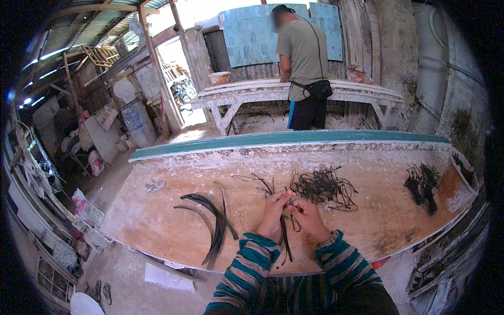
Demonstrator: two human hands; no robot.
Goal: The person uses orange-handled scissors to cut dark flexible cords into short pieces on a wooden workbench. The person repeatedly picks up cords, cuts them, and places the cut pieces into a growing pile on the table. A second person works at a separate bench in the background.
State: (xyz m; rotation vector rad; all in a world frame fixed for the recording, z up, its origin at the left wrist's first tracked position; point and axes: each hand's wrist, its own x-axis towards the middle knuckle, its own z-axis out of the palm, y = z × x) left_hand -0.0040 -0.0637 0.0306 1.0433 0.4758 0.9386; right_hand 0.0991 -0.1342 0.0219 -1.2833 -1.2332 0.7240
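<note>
head camera looks steeply down, close over the workbench (157, 210).

Both sleeves (262, 262) carry horizontal stripes of teal, brown and tan, and the strips (286, 236) hanging from the hands are black, as are the curved bands (212, 220) and the tangled pile (323, 186) on the workbench. The workbench top (173, 210) is orange-tan smeared with white, its far edge (289, 137) painted teal green. Beyond it, a person wears an olive-grey shirt (304, 52) before pale blue patterned panels (247, 37).
</note>
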